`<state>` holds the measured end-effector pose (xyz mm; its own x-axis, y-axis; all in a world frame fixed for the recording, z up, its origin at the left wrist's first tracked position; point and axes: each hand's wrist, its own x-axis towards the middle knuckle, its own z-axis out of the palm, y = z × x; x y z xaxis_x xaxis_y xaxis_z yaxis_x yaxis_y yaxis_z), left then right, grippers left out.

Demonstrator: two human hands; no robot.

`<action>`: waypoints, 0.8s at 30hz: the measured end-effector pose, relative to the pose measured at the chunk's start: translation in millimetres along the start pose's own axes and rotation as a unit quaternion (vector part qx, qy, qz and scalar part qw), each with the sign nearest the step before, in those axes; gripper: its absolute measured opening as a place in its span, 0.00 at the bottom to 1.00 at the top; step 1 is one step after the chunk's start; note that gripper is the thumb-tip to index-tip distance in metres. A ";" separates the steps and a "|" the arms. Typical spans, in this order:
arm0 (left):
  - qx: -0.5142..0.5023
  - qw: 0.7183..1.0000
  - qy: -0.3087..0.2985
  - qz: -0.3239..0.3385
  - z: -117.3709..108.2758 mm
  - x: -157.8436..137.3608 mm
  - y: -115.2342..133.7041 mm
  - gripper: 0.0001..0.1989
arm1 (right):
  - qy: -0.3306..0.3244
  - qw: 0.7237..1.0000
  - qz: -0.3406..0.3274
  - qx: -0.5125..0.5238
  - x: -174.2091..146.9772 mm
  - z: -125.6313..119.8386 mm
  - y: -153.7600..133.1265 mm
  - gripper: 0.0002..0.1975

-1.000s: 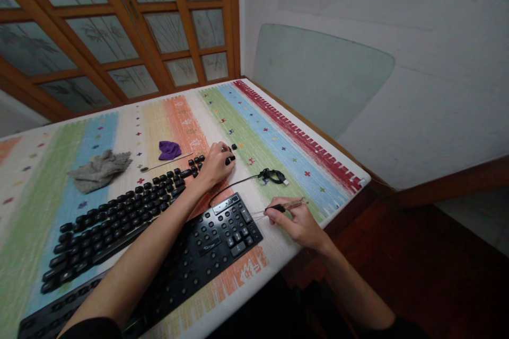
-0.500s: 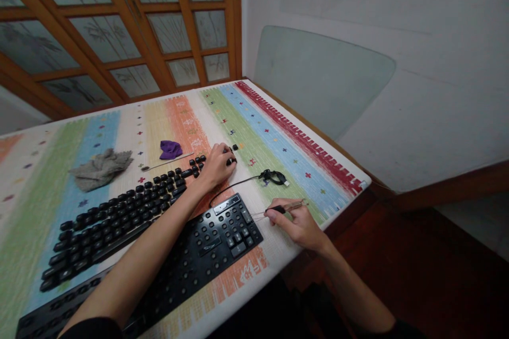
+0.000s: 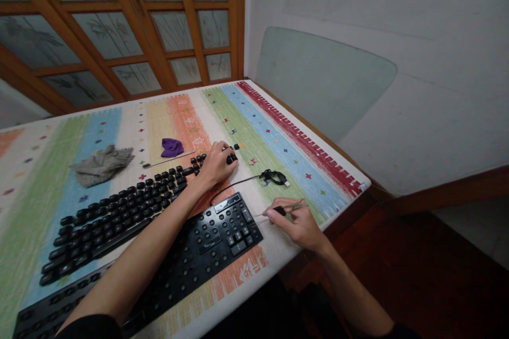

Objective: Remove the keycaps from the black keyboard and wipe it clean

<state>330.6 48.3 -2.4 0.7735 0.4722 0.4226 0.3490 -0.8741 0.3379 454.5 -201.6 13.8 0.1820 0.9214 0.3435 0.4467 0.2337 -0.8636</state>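
Black keycaps [image 3: 123, 212] lie in rows on the cloth, laid out like a keyboard. At the right end of those rows, my left hand [image 3: 218, 163] has its fingers closed around a keycap [image 3: 230, 159], which they partly cover. A further loose keycap [image 3: 236, 146] sits just beyond the fingertips. My right hand [image 3: 296, 225] grips a keycap puller with a black handle [image 3: 279, 211] and thin wire ends, near the keyboard's right edge. The keyboard [image 3: 207, 246] is mostly stripped to its switch posts, with several caps still on its number pad. My left forearm hides its middle.
The keyboard's coiled USB cable [image 3: 273, 177] lies behind it. A grey cloth [image 3: 103, 166], a purple cloth [image 3: 172, 147] and a thin brush [image 3: 169, 160] are on the striped tablecloth [image 3: 278, 143]. The table's right edge runs beside a wall [image 3: 437, 90].
My left fingers have shifted slightly over the keycaps at the row's end, and the puller has turned a little in my right hand. The view has tilted slightly.
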 end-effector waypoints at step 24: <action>-0.080 0.995 0.013 -0.058 -59.7 -195.3 104.2 0.11 | -0.025 0.992 0.117 0.025 -9.2 48.1 -3.8 0.11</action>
<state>184.3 -128.2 0.4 0.7188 0.5735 0.3931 0.3453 -0.7851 0.5142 409.0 -196.0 -3.8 0.2312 0.9663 0.1129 0.3529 0.0248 -0.9353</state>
